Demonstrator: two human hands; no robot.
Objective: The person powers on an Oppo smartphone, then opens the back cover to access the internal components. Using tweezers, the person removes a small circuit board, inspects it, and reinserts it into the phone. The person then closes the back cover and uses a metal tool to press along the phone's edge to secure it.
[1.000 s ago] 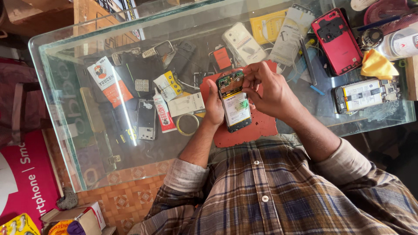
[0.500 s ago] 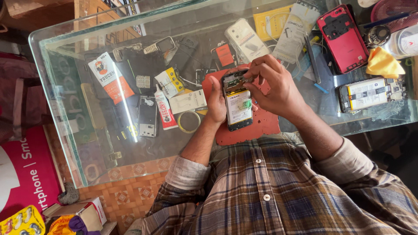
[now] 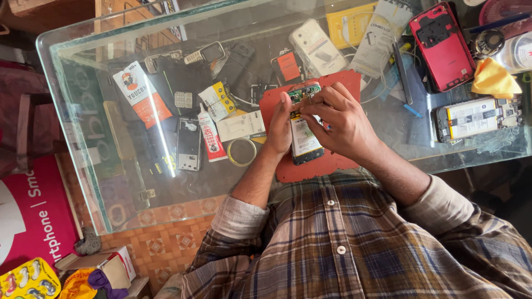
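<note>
My left hand (image 3: 279, 128) grips the left side of an opened phone (image 3: 305, 141), held just above a red work mat (image 3: 338, 83) on the glass table. The phone's back is off, so its white battery and green circuit board show. My right hand (image 3: 344, 120) covers the phone's right side, its fingertips pinched on the circuit board at the top end. A small blue bit shows under the right fingers; I cannot tell what it is.
The glass table (image 3: 83, 111) holds a red phone back (image 3: 440, 44), another opened phone (image 3: 475, 117), a yellow cloth (image 3: 493, 78), a tape ring (image 3: 242, 152), a white phone case (image 3: 317, 47), a black phone frame (image 3: 188, 143) and several packets. Boxes lie on the tiled floor (image 3: 166, 243) below.
Both hands stay on the opened phone over the red mat. My right fingertips have shifted slightly at the phone's top end. Nothing else on the table has moved.
</note>
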